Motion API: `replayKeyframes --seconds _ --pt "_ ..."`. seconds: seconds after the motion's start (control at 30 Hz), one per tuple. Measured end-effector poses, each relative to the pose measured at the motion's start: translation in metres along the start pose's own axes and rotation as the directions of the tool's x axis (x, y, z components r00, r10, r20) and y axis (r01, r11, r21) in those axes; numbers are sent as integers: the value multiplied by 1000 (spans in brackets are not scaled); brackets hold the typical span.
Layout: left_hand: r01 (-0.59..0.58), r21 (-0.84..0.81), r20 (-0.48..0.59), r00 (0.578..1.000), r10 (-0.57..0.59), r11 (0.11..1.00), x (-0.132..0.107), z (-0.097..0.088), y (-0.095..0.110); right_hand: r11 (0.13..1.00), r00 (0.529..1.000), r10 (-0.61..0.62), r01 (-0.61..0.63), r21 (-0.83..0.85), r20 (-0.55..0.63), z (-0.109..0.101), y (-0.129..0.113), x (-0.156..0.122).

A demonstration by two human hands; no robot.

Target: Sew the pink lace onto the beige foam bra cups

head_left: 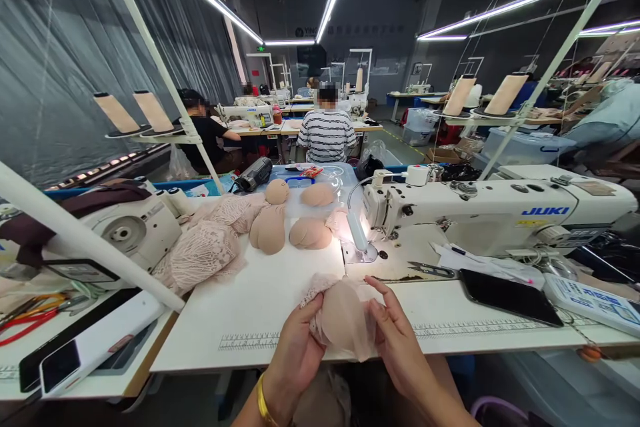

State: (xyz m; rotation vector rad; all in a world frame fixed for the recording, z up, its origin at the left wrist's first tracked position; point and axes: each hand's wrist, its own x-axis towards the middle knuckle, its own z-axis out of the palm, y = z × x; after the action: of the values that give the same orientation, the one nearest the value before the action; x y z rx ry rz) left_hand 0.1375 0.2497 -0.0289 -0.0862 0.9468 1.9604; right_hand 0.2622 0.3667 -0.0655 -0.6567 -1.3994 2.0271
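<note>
From the head view, my two hands have one beige cup [343,317] between them, above the front edge of the white table [200,333]. My left hand [299,340] grips its lace-trimmed side, thumb in front; my right hand [397,340] pinches the sheer fabric [367,330] at the other side, index finger stretched out. One yellow bangle [265,403] circles my left wrist. Beyond lie four clusters of beige pads [269,230]; how many nest in each I cannot tell. One lace heap [205,250] sits to their left. On the right I count one JUKI sewing machine [500,203], one pair of snips [433,271] and one black phone [510,297]. Four thread cones [153,111] stand above, two each side.
</note>
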Motion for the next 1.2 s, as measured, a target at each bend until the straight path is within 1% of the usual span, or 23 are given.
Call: replayKeyframes --seconds 0.07,0.1,0.17,0.2,0.23,0.27,0.33,0.4,0.43,0.5,0.6,0.67,0.8,0.97,1.1,1.13,1.2 --pt "16 -23 -5 1000 -16 1000 0 1 1 998 998 49 -51 44 43 2 -3 -1" --pt "0 -31 -4 1000 0 1000 0 2 1 996 996 60 -63 55 63 3 -4 -2" --pt "-68 -27 -3 998 68 997 1 4 2 998 994 50 -54 44 92 3 -3 -3" --pt "-96 -24 -17 995 96 995 3 4 3 999 994 39 -42 26 101 3 -3 -3" --pt "-101 -26 -41 994 100 994 5 5 3 1000 995 23 -24 5 101 2 -2 -3" --pt "-82 -36 -68 995 79 996 7 5 4 1000 995 5 -4 -13 97 1 0 -3" --pt "0 -73 -96 995 -7 997 10 5 5 999 996 -22 24 -25 81 -1 1 -2" --pt "68 -90 -58 996 -73 994 11 4 4 1000 997 -24 24 1 79 -2 1 0" --pt "64 -88 -35 997 -67 994 11 3 4 1000 996 -20 19 20 85 -2 1 0" --pt "-7 -54 9 1000 8 998 8 3 2 999 995 -10 5 46 101 -3 0 1" --pt "-132 47 51 990 130 990 5 4 1 998 994 9 -16 62 110 -3 -1 0" --pt "-160 103 66 986 153 982 4 6 1 996 995 20 -28 79 101 -3 -1 0" --pt "-174 146 66 984 166 974 5 7 1 991 994 33 -46 128 103 -3 0 2" --pt "-144 129 79 988 135 981 8 5 0 989 995 47 -60 139 93 -2 0 3" --pt "-66 33 5 998 66 997 9 7 2 991 995 46 -56 123 86 -2 2 3" --pt "-49 14 -2 999 49 999 9 8 2 992 995 43 -53 116 88 -3 2 2" --pt "-25 10 17 1000 24 1000 9 11 2 993 995 39 -49 105 96 -3 3 2"
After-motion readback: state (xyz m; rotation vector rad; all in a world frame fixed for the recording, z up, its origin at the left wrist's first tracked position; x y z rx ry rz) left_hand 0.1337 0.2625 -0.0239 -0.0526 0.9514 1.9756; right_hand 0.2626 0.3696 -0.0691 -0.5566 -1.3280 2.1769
